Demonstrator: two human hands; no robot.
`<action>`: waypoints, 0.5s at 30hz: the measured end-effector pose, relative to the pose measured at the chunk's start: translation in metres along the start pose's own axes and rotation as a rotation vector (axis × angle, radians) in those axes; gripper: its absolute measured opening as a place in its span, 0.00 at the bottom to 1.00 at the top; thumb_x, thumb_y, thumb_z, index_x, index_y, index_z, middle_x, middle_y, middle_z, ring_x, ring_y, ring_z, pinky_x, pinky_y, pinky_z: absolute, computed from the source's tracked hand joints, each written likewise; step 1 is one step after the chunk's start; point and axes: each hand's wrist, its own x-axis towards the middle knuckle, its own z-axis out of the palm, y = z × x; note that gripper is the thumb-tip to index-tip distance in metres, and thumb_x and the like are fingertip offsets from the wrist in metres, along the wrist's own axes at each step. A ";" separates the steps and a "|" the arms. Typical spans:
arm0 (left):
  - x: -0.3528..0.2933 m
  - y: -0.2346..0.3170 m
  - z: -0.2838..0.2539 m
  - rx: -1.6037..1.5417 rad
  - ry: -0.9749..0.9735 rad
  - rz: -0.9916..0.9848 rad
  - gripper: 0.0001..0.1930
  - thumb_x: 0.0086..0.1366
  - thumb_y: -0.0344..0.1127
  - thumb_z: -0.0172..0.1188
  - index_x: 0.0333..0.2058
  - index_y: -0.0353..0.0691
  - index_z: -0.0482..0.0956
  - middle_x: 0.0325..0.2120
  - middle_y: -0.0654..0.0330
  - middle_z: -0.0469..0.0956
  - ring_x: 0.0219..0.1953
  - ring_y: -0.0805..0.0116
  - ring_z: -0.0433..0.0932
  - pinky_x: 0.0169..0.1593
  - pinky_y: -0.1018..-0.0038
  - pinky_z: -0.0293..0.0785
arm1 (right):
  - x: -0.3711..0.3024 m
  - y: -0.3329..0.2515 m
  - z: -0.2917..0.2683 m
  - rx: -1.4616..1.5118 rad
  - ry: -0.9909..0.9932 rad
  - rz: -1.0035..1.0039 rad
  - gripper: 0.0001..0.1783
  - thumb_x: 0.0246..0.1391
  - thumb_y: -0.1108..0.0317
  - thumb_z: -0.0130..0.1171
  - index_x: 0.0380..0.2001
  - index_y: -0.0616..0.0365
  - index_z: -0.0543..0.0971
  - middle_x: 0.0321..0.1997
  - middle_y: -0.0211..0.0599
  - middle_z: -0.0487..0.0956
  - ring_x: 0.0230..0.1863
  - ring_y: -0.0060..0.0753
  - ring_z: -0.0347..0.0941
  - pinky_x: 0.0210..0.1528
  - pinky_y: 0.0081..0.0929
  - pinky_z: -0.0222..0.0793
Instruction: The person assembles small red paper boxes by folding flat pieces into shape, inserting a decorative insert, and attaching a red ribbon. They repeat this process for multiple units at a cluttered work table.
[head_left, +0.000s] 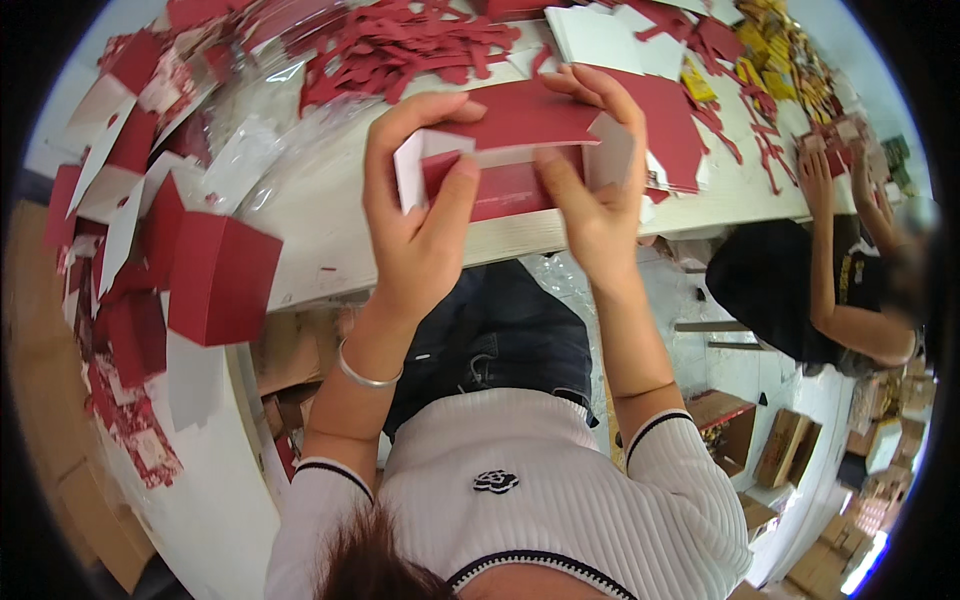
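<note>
Between my two hands, above the near edge of the white table, is a partly folded red cardboard box [512, 193] with pale inner sides. My left hand [420, 205] grips its left end, the thumb pressed on the front panel and the fingers curled over the far side. At the right end my right hand [605, 195] holds it the same way, thumb on the front fold. White end flaps stick out next to both palms. Behind the box lie flat red card sheets [670, 130], partly hidden by my right fingers.
A heap of red die-cut strips [400, 50] covers the table's far side. Folded red boxes [225, 275] pile up at the left beside clear plastic film [275, 150]. Yellow packets [765, 45] lie far right, where another person's hands [817, 170] work. Cardboard cartons [790, 447] stand on the floor.
</note>
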 end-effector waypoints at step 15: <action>0.002 -0.007 -0.017 -0.101 -0.258 -0.138 0.22 0.55 0.23 0.48 0.51 0.34 0.62 0.51 0.55 0.63 0.55 0.66 0.60 0.58 0.73 0.52 | -0.008 -0.009 0.004 0.183 0.136 0.149 0.19 0.41 0.84 0.51 0.41 0.64 0.68 0.46 0.41 0.70 0.57 0.37 0.60 0.59 0.30 0.50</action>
